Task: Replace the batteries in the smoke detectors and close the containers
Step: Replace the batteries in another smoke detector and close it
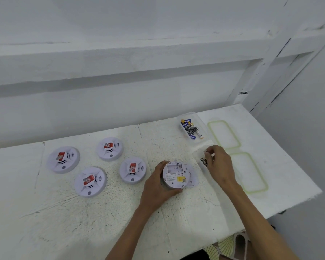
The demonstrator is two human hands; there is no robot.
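Head view.

A: What is on the white table (176, 212)?

B: Four round white smoke detectors (90, 181) lie face up on its left part. Each has a red sticker, and they sit apart from one another. A fifth detector (174, 174) is near the middle, turned underside up. It shows a yellow label and an open battery bay that looks empty.

A: Is anyone holding it?

B: The left hand (156, 182) grips its left edge, fingers and thumb curled round the rim. A round white cover (192, 177) lies on the table touching its right side, partly hidden by it.

A: And the other hand?

B: The right hand (219, 163) is just to the right of that detector, with its fingers bent, pinching a dark battery (204, 162). Something small shows at the fingertips, but I cannot tell what it is.

A: Where are the rest of the batteries?

B: They are in a clear container (189, 114) at the far side of the table, beyond the right hand. It is open and holds a loose heap of blue, yellow and black cells. Two clear lids with pale green seals lie flat on the table. The far lid (224, 135) is just right of the container, and the near lid (249, 172) is right of the right hand.
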